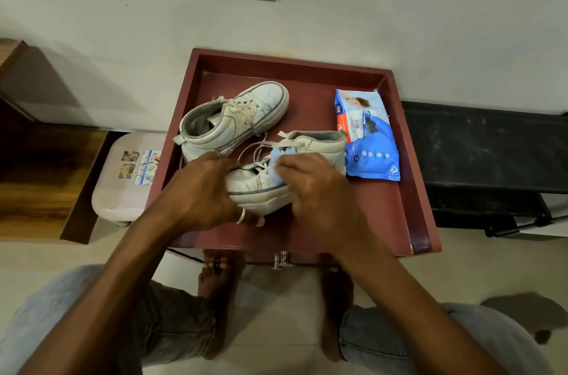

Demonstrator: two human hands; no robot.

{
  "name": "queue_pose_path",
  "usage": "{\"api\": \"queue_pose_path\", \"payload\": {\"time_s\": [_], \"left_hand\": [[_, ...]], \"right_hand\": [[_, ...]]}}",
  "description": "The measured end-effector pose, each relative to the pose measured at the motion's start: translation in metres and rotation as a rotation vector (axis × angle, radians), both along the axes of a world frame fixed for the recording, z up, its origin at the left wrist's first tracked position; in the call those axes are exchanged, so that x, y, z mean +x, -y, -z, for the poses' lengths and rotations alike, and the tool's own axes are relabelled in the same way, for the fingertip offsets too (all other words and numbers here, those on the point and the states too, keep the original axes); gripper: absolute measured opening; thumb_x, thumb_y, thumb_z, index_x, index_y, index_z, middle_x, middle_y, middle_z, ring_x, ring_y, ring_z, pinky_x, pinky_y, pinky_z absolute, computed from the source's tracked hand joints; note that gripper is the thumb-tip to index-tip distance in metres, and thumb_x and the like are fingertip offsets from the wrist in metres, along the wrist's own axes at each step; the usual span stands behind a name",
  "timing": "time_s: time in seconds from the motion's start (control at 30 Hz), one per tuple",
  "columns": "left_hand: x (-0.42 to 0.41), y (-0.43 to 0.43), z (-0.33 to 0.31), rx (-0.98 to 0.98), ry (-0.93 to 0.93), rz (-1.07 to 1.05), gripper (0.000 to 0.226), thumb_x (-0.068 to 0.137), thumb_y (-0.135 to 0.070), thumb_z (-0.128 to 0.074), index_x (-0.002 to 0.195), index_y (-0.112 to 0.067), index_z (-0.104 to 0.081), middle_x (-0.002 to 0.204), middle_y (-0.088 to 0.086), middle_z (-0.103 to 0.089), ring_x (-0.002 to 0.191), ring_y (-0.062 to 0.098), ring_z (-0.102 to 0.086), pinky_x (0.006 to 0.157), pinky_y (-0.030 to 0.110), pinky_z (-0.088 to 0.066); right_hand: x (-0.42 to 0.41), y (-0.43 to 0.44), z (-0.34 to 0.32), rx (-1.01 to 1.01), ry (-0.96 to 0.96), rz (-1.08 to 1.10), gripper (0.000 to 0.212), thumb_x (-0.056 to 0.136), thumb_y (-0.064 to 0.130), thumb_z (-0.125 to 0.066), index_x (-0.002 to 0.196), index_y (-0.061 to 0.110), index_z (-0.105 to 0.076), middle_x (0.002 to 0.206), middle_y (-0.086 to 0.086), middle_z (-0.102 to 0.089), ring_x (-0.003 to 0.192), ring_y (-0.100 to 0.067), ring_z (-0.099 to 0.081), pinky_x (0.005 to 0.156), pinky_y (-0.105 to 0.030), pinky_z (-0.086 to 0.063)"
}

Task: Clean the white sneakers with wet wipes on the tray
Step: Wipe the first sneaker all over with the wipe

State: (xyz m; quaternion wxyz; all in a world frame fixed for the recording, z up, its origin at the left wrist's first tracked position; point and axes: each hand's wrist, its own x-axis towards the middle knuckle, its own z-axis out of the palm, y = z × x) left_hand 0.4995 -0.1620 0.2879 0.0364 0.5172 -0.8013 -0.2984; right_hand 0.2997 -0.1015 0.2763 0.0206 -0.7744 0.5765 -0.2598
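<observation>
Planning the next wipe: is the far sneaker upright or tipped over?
Upright: the far sneaker stands on its sole, opening facing up.

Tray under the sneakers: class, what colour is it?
Dark red. The tray shows plainly in the head view.

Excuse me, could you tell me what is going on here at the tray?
A seated person is wiping the near sneaker on the red tray. The left hand grips its toe end while the right hand presses a wet wipe against its laced upper. The other sneaker lies behind it, and the wipes pack lies at the tray's right side.
</observation>
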Motion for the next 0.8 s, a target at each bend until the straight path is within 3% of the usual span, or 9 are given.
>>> {"api": "queue_pose_path", "payload": {"time_s": [0.17, 0.3, 0.37, 0.47, 0.6, 0.8], "left_hand": [[-0.001, 0.002, -0.004, 0.029, -0.001, 0.0, 0.101, 0.034, -0.085, -0.069, 0.119, -0.029, -0.066, 0.11, -0.009, -0.06, 0.095, 0.013, -0.059, 0.084, 0.038, -0.056], [-0.001, 0.002, -0.002, 0.018, 0.049, 0.029, 0.106, 0.033, -0.083, -0.061, 0.122, -0.026, -0.065, 0.11, -0.006, -0.059, 0.092, 0.015, -0.057, 0.081, 0.039, -0.055], [0.001, 0.003, 0.0, 0.015, 0.055, 0.04, 0.109, 0.032, -0.081, -0.06, 0.125, -0.024, -0.064, 0.111, -0.004, -0.058, 0.092, 0.017, -0.057, 0.08, 0.039, -0.056], [0.002, 0.003, 0.0, 0.037, 0.035, 0.033, 0.105, 0.033, -0.083, -0.068, 0.123, -0.03, -0.064, 0.112, -0.009, -0.058, 0.096, 0.014, -0.057, 0.084, 0.037, -0.055], [0.004, 0.005, 0.002, 0.046, 0.023, 0.04, 0.102, 0.035, -0.084, -0.07, 0.122, -0.031, -0.065, 0.111, -0.01, -0.058, 0.096, 0.011, -0.057, 0.084, 0.034, -0.055], [0.005, 0.008, 0.009, 0.027, 0.026, 0.071, 0.098, 0.036, -0.08, -0.068, 0.119, -0.028, -0.067, 0.106, -0.009, -0.061, 0.09, 0.011, -0.057, 0.081, 0.035, -0.055]], "right_hand": [[-0.02, 0.008, -0.005, -0.052, 0.005, 0.223, 0.029, 0.083, -0.009, -0.057, 0.107, 0.0, -0.072, 0.108, -0.011, -0.069, 0.101, -0.026, -0.063, 0.089, -0.037, -0.055], [0.022, -0.014, 0.004, 0.019, 0.026, -0.014, 0.025, 0.081, -0.009, -0.06, 0.1, 0.002, -0.072, 0.101, -0.009, -0.068, 0.094, -0.027, -0.061, 0.1, -0.029, -0.044], [0.023, -0.015, 0.003, 0.063, 0.018, -0.091, 0.024, 0.084, -0.006, -0.057, 0.101, 0.004, -0.072, 0.101, -0.008, -0.067, 0.094, -0.026, -0.06, 0.095, -0.03, -0.047], [-0.005, -0.001, -0.005, 0.017, -0.027, 0.049, 0.032, 0.088, 0.006, -0.043, 0.103, 0.002, -0.071, 0.105, -0.009, -0.068, 0.1, -0.027, -0.061, 0.082, -0.038, -0.055], [-0.012, 0.004, -0.004, -0.04, -0.039, 0.181, 0.026, 0.085, -0.005, -0.055, 0.104, 0.002, -0.071, 0.106, -0.009, -0.067, 0.099, -0.029, -0.059, 0.08, -0.039, -0.053], [0.024, -0.014, 0.001, 0.064, -0.007, -0.135, 0.026, 0.085, -0.006, -0.055, 0.105, 0.003, -0.071, 0.104, -0.01, -0.067, 0.093, -0.028, -0.059, 0.079, -0.039, -0.053]]}}
